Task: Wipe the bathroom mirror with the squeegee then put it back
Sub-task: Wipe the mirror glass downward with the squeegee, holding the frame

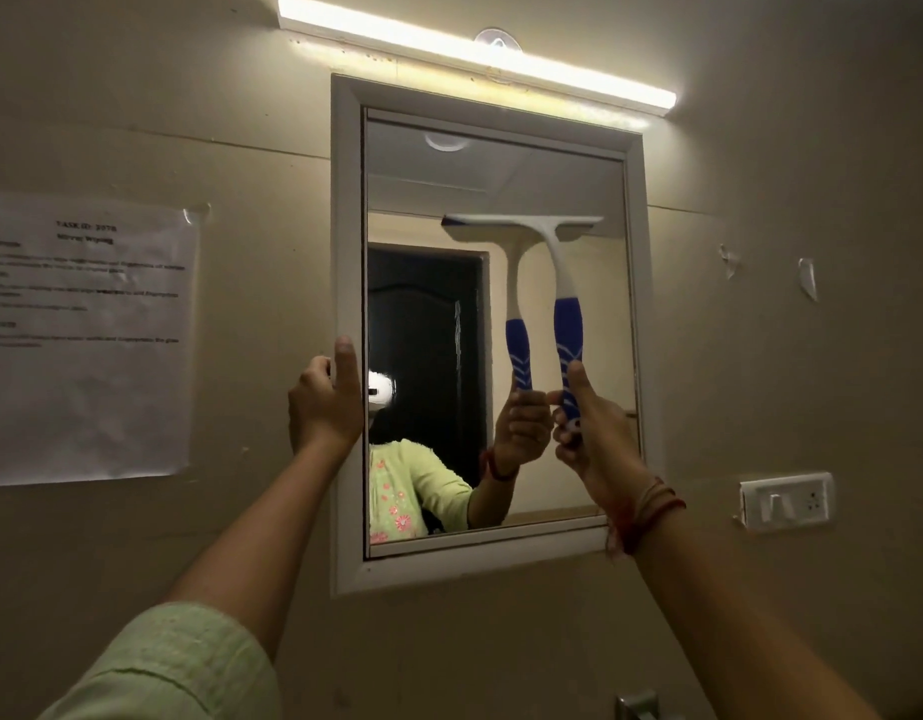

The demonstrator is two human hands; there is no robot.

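Note:
A white-framed mirror (349, 210) hangs on the beige wall. A squeegee (567, 314) with a white head and a blue-and-white handle rests its blade flat on the glass in the upper middle of the mirror. My right hand (586, 433) is shut on the lower end of the handle, thumb up along it. My left hand (327, 402) grips the left edge of the mirror frame, thumb on the front of the frame. The glass reflects the squeegee, my hand and a dark door.
A lit tube light (475, 54) runs above the mirror. A printed paper sheet (85, 340) is taped to the wall at the left. A white switch and socket plate (786, 501) sits to the right. A metal fitting (638, 706) shows at the bottom edge.

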